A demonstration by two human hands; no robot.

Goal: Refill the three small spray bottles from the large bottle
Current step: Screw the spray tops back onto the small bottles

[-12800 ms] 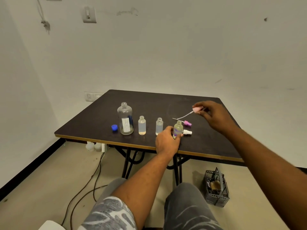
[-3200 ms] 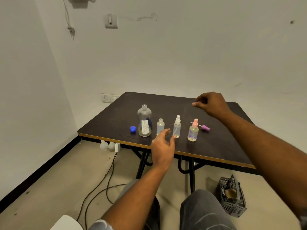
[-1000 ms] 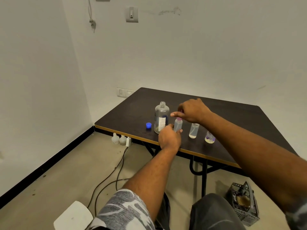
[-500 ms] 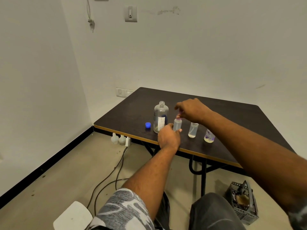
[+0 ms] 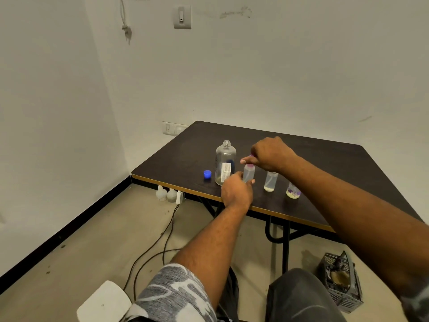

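Observation:
The large clear bottle (image 5: 224,162) stands uncapped near the table's front left, with its blue cap (image 5: 207,174) lying to its left. Just right of it stands a small spray bottle (image 5: 248,173). My left hand (image 5: 236,191) grips its base. My right hand (image 5: 270,153) pinches the purple spray top (image 5: 250,166) on its neck. A second small bottle (image 5: 270,181) and a third with a purple print (image 5: 293,191) stand further right; my right forearm hides their tops.
The dark table (image 5: 325,163) has a tan front edge and black legs. Cables (image 5: 160,242) trail over the floor below. A grey crate (image 5: 341,281) sits on the floor at right, white jugs (image 5: 166,194) by the wall, a white seat (image 5: 104,303) at bottom left.
The view has shifted slightly. My right hand stays on the purple top with its fingers turned a little; my left hand keeps hold of the same small bottle.

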